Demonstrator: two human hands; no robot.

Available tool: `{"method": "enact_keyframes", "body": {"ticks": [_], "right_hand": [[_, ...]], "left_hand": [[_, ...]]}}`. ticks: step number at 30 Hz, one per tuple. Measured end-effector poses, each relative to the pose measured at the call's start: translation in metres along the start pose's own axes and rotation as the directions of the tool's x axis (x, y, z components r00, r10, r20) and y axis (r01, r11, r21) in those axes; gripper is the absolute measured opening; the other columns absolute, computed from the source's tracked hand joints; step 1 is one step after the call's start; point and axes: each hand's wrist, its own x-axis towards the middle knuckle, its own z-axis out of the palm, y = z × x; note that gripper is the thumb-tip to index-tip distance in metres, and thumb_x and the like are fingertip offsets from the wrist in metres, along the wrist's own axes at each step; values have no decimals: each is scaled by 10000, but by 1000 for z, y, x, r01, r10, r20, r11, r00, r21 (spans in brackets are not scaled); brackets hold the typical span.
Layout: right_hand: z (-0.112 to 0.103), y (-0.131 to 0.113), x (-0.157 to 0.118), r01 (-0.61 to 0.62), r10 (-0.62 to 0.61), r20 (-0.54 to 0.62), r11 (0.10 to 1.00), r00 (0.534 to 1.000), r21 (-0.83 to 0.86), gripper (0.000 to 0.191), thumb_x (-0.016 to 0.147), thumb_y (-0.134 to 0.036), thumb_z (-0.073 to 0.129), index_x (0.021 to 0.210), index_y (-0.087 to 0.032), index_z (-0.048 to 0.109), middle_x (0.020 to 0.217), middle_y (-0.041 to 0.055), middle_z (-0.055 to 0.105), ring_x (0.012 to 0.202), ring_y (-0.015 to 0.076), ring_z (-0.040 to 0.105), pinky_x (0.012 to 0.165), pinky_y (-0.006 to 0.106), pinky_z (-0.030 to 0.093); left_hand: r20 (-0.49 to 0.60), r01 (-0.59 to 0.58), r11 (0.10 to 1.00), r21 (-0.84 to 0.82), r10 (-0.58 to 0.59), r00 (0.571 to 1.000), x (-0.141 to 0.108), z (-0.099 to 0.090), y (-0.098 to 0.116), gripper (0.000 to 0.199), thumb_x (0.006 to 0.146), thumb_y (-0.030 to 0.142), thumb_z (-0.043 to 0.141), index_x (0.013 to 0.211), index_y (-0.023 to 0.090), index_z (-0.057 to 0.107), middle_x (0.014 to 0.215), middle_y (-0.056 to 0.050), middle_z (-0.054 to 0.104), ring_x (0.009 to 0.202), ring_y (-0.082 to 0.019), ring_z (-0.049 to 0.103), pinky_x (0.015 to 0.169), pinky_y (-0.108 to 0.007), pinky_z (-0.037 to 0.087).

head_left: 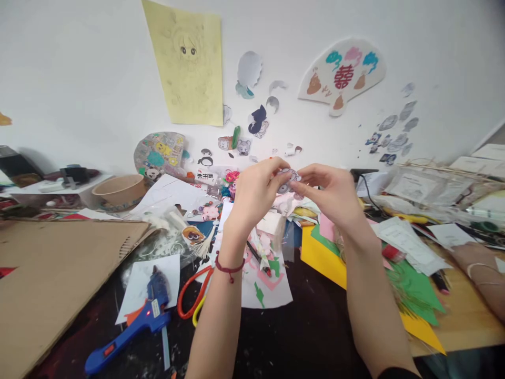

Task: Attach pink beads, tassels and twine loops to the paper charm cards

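Note:
Between my two hands, held up near the wall, is a small paper cutout (pixel 284 180) with a grey line drawing on it. The fingers of my left hand (pixel 257 190) pinch its left side. My right hand (pixel 330 190) grips its right edge between thumb and fingertips. Part of the cutout is hidden behind my fingers. Below them, a white sheet (pixel 276 300) carries pink and green paper scraps and a dark pen (pixel 258 255). Red-handled scissors (pixel 192 295) lie beside my left forearm.
A blue glue gun (pixel 148 316) with a red light rests on white paper at left, near brown cardboard (pixel 67 273). Yellow paper (pixel 321 258) and green paper (pixel 418 289) lie at right. Another person's hand (pixel 467 255) touches paper there. A fan-shaped cutout (pixel 365 66) hangs on the wall.

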Motion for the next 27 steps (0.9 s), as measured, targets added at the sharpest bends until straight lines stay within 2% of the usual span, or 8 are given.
{"method": "enact_keyframes", "body": {"ticks": [2, 8, 11, 13, 15, 18, 20, 27], "right_hand": [[1, -1, -2, 15, -16, -50, 1000, 999, -20, 243, 737, -417, 871, 803, -206, 769, 686, 20, 708, 616, 165, 639, 628, 329, 503], [0, 6, 3, 11, 36, -196, 973, 980, 232, 244, 630, -326, 944, 754, -213, 767, 692, -4, 715, 615, 134, 635, 596, 283, 511], [0, 9, 8, 79, 12, -290, 951, 957, 298, 245, 644, -338, 942, 742, -214, 754, 696, -11, 708, 636, 119, 635, 617, 264, 515], [0, 11, 9, 128, 9, -352, 923, 936, 362, 259, 653, -352, 940, 721, -217, 729, 678, -26, 680, 616, 99, 610, 603, 248, 500], [-1, 10, 10, 152, 28, -388, 893, 921, 425, 286, 656, -367, 939, 707, -220, 699, 657, -39, 643, 589, 88, 583, 581, 244, 482], [-1, 6, 8, 150, 54, -377, 858, 925, 491, 310, 664, -409, 930, 718, -231, 682, 658, -37, 629, 571, 99, 573, 566, 268, 481], [0, 2, 7, 160, 54, -372, 839, 927, 520, 329, 641, -421, 939, 703, -239, 672, 653, -40, 621, 569, 102, 565, 561, 273, 479], [0, -7, 5, 220, 53, -428, 797, 902, 562, 318, 671, -392, 922, 688, -247, 640, 638, -60, 574, 567, 94, 543, 565, 264, 489]], "left_hand": [[-22, 15, 998, -54, -17, 1000, 0, 0, 1, 78, 963, 252, 645, 918, 195, 674, 841, -2, 704, 724, -118, 589, 659, -260, 402], [-63, 106, 981, -161, -117, 991, 3, -3, -10, 178, 1002, 283, 588, 901, 180, 693, 825, -17, 740, 720, -129, 633, 716, -277, 460], [-130, 98, 994, -56, -105, 986, 3, -5, -17, 150, 997, 270, 590, 1015, 170, 700, 1005, -65, 764, 915, -179, 659, 857, -324, 474], [-156, 91, 995, -33, -95, 983, 3, -7, -17, 255, 955, 275, 662, 1185, 164, 652, 1151, -92, 740, 1005, -195, 650, 925, -345, 466], [-81, 95, 990, -109, -104, 991, 2, -7, -14, 390, 938, 327, 695, 1282, 171, 597, 1150, -87, 740, 958, -178, 661, 889, -325, 481], [123, 86, 961, -263, -55, 991, 1, -2, -3, 310, 953, 403, 668, 1176, 189, 662, 1100, -64, 761, 927, -155, 679, 831, -282, 493], [206, 89, 942, -323, -21, 978, 1, 4, 5, 284, 933, 423, 689, 1094, 189, 697, 1078, -60, 766, 942, -159, 685, 828, -273, 498], [240, 75, 881, -467, 44, 970, 1, 16, 22, 183, 925, 324, 689, 830, 169, 671, 841, -18, 733, 772, -112, 638, 735, -233, 489]]}}
